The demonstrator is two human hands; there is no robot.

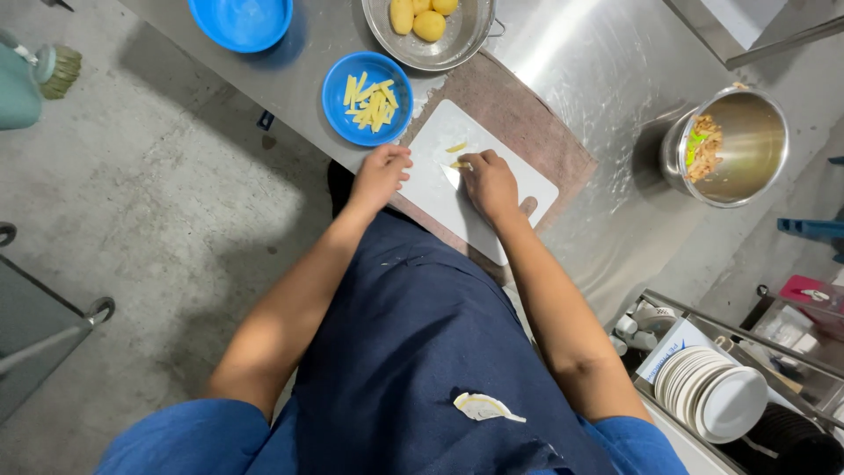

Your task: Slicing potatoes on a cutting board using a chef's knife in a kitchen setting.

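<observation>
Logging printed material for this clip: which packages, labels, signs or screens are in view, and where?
Carton: lower right on the wire rack, beside the stack of white plates; boxy, white with blue printing, partly hidden.
Pink packet or box: far right edge; too small to tell more.
No signs or screens visible.

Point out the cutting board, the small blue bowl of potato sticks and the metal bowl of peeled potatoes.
cutting board (435, 189): head view, bare white surface.
small blue bowl (334, 92): head view, left rim.
metal bowl (466, 40): head view, inner wall.

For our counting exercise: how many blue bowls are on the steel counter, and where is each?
2. One blue bowl sits at the counter's far left, cut off by the picture's top edge. The other blue bowl, holding yellow strips, sits beside the white cutting board. Others may lie out of view.
</observation>
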